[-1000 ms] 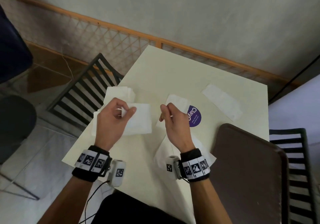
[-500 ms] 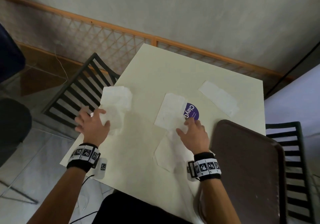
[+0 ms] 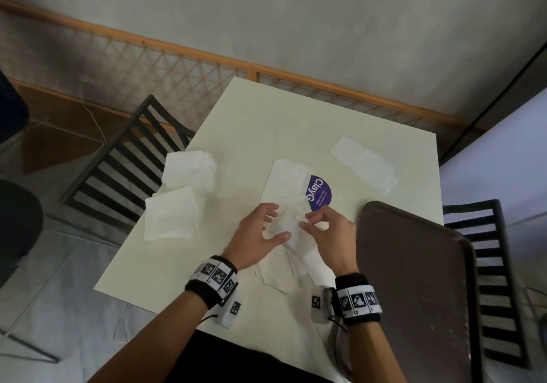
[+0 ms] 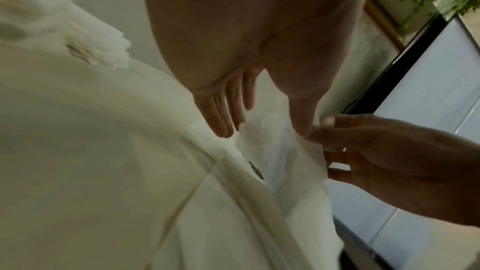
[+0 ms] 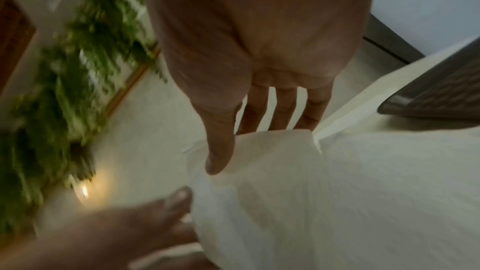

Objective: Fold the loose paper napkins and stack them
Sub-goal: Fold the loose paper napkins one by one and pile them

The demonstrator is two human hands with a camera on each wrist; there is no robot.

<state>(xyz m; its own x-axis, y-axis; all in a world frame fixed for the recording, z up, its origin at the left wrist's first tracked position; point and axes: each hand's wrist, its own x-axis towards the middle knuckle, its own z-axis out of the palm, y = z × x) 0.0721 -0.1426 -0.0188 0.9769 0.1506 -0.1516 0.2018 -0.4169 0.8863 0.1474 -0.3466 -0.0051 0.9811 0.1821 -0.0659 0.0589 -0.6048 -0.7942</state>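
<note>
At the near-centre of the cream table [image 3: 296, 122], both hands are working one loose napkin [image 3: 288, 220]. The left hand [image 3: 254, 236] is sitting on the napkin's L side w/ fingers mostly straight and spread, thumb reaching across the sheet; the left wrist view is showing its fingers [image 4: 221, 108] extended toward the paper, not curled round it. The right hand [image 3: 330, 231] is pinching the napkin's R edge: the right wrist view is showing the thumb on top of the sheet [image 5: 259, 182] and the other fingers [image 5: 280, 108] going behind the raised edge. The napkin is lifting a bit off the table btwn the two hands; its near end is trailing down over another flat napkin [image 3: 278, 279] lying toward the person.

Just beyond the hands, a further unfolded napkin [image 3: 285, 178] is lying flat, partly covering a round purple sticker [image 3: 321, 193] reading "Clayo". Well to the L, near the table's L edge, folded napkins [image 3: 173, 215] are sitting in a rough pile, w/ a second bunch [image 3: 189, 168] just behind and touching. At the far R corner, a long napkin strip [image 3: 364, 162] is lying apart from the rest. A dark brown tray [image 3: 414, 279] is resting on the table's R side, close by the right hand. Black slatted chairs [image 3: 118, 160] are standing either side.
</note>
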